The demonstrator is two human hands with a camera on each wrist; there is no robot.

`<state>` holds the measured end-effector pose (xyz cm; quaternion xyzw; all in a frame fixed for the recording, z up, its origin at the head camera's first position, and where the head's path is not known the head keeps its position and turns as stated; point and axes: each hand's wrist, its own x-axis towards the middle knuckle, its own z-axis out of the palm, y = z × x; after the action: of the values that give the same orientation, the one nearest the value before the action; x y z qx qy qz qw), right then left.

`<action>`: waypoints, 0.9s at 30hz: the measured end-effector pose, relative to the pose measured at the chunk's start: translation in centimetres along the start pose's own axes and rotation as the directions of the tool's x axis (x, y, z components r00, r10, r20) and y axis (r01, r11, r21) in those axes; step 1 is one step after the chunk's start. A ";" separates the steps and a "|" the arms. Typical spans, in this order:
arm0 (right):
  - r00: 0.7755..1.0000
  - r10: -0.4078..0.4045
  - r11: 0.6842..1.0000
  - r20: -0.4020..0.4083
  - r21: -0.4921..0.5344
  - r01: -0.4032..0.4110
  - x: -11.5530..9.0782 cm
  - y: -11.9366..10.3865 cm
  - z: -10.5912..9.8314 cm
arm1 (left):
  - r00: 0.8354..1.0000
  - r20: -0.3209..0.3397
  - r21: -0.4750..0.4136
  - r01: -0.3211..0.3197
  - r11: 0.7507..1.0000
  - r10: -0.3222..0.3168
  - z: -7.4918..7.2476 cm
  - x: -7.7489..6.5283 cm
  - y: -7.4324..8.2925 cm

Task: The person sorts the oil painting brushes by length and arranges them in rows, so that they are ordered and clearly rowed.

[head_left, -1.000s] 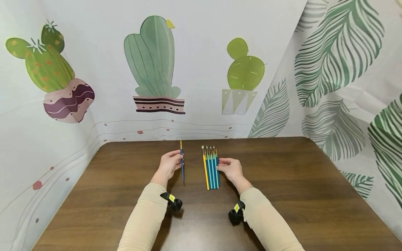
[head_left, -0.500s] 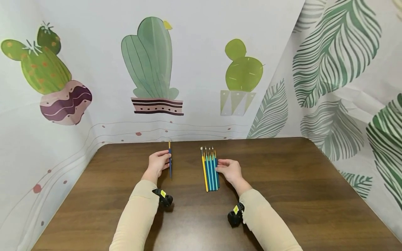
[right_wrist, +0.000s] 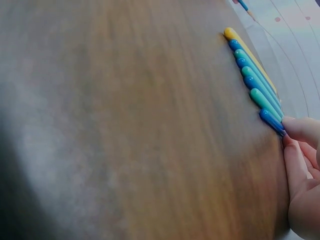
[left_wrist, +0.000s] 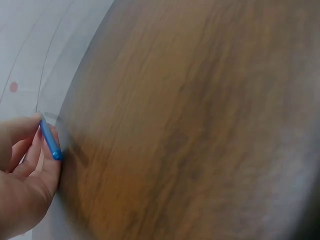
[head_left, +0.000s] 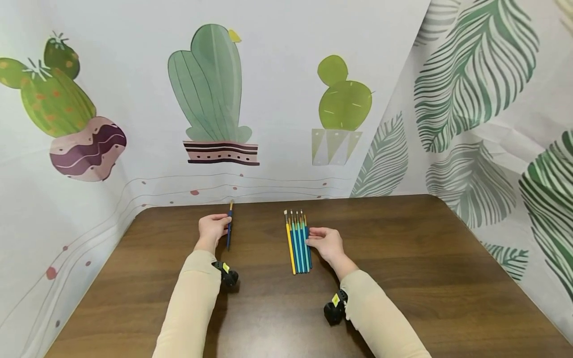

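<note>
My left hand [head_left: 209, 229] pinches a blue paintbrush [head_left: 229, 231] between thumb and fingers, over the table's far left part. That brush points its tan bristles away from me; its blue handle end [left_wrist: 51, 141] faces the camera in the left wrist view. Several paintbrushes lie side by side in a row, a yellow paintbrush [head_left: 291, 251] at the left and blue and turquoise ones [head_left: 300, 248] beside it, bristles toward the wall. At the row's right end, my right hand [head_left: 328, 243] pinches the outermost dark blue paintbrush [right_wrist: 270, 120], which lies against its neighbours.
The brown wooden table [head_left: 403, 258] has its far edge against a white wall hanging [head_left: 286, 99] printed with cacti and leaves. Black cameras [head_left: 228, 276] are strapped to both wrists over the beige sleeves [head_left: 190, 298].
My left hand has moved left, carrying the blue paintbrush away from the row. My right hand keeps its place at the row's right end. The head view has shifted slightly.
</note>
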<state>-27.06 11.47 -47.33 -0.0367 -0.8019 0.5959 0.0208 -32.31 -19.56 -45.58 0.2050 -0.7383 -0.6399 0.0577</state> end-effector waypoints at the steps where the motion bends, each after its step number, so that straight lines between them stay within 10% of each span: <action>1: 1.000 0.000 1.000 -0.001 -0.001 0.000 0.0 0.0 0.0 | 1.000 -0.014 0.010 -0.003 1.000 0.003 -0.1 0.1 0.0; 27: 1.000 -0.003 1.000 0.005 0.006 0.003 -0.2 0.0 0.0 | 0.975 -0.214 0.300 0.009 0.954 0.058 0.4 0.3 0.3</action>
<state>-26.82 11.48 -47.28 -0.0340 -0.8002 0.5985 0.0195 -32.77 -19.30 -45.43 0.2718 -0.8180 -0.4936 0.1153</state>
